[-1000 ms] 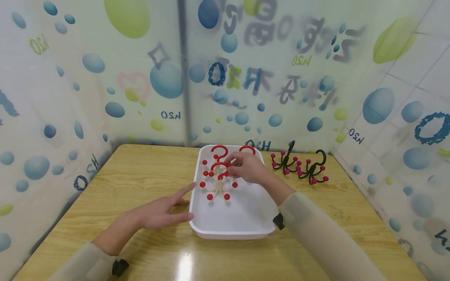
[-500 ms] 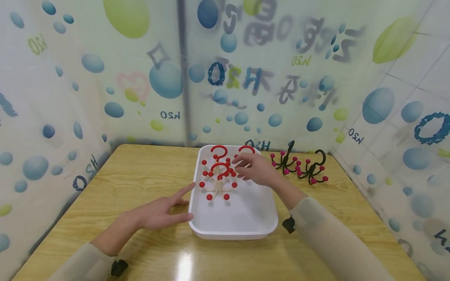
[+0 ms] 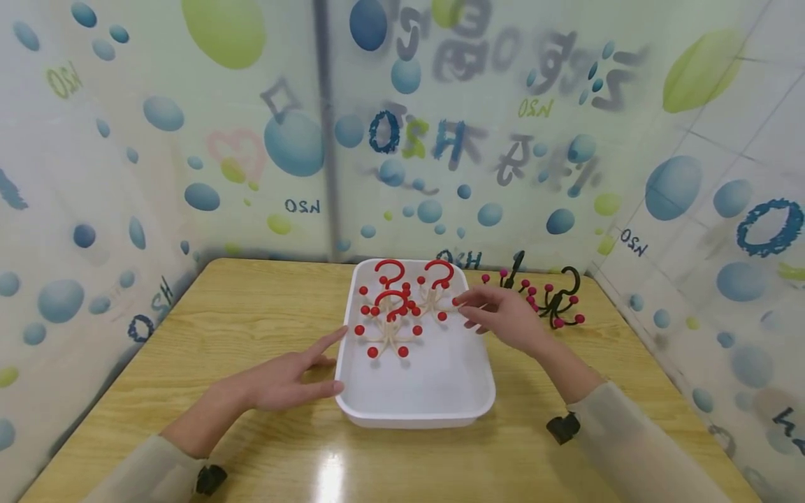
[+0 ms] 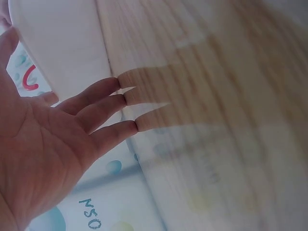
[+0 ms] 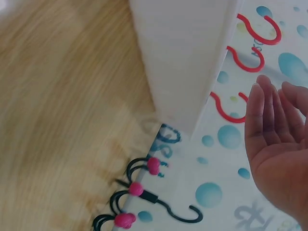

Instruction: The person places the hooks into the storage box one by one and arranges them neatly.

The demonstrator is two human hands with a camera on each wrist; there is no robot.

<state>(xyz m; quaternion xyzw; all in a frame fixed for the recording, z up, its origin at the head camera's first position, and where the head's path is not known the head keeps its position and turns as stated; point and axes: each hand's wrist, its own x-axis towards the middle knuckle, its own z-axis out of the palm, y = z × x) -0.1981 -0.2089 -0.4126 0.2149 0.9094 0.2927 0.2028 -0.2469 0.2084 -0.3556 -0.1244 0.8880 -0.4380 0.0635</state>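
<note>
Three multi-arm hook hangers, cream with red hooks and red ball tips, stand in a white plastic tray (image 3: 415,395) in the head view: a front one (image 3: 390,339), a back left one (image 3: 389,263) partly hidden behind it, and a back right one (image 3: 432,299). My left hand (image 3: 283,381) rests its thumb and forefinger against the tray's left rim; its fingers look spread in the left wrist view. Over the right rim, my right hand (image 3: 512,321) holds nothing, fingers loosely bent. Just beyond it is a black hanger (image 3: 553,306) with pink ball tips.
Another black hanger (image 3: 512,276) with pink tips stands at the table's back right, partly covered by my right hand. The wooden table (image 3: 264,293) ends at a patterned curtain (image 3: 277,230) with blue and green spots, which also closes both sides.
My right hand has let go of the back right hanger and moved right, out to the tray's right rim. The hangers stay put in the tray. My left hand has not moved.
</note>
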